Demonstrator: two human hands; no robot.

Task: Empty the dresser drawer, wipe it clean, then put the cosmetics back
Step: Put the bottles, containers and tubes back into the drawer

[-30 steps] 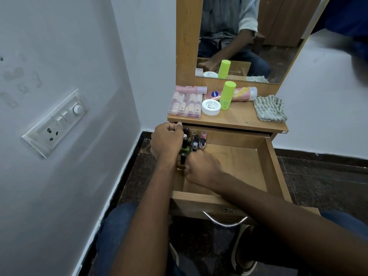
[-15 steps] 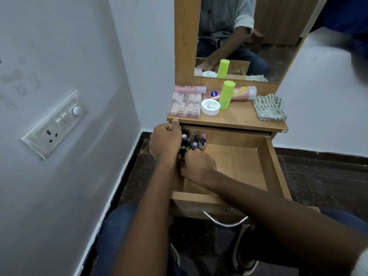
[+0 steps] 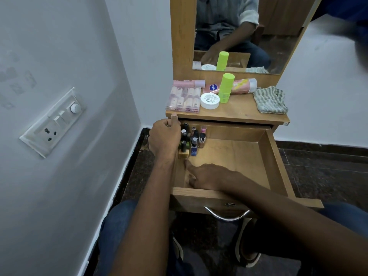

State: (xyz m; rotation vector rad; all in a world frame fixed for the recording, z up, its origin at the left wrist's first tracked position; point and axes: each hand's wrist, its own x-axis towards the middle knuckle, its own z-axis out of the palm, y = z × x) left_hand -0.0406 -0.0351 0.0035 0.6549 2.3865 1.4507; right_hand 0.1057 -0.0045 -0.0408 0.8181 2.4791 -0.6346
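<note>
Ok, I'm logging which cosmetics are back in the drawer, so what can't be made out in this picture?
Head view only:
- Bottles in the drawer: the left hand covers that side of the cluster, so no full count.
- Labels on the bottles: too small to read.
- Back of the drawer: hidden under the dresser top.
- Right hand: its palm side faces away, so anything beneath it is hidden.

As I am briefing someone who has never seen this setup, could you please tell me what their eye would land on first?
Probably the open wooden drawer, with a cluster of small nail polish bottles upright in its far left corner, the left hand beside them and the right hand inside the drawer. Next, the bright lime-green cylindrical bottle upright on the dresser top, beside a round white cream jar, with a striped cloth crumpled at the right.
</note>
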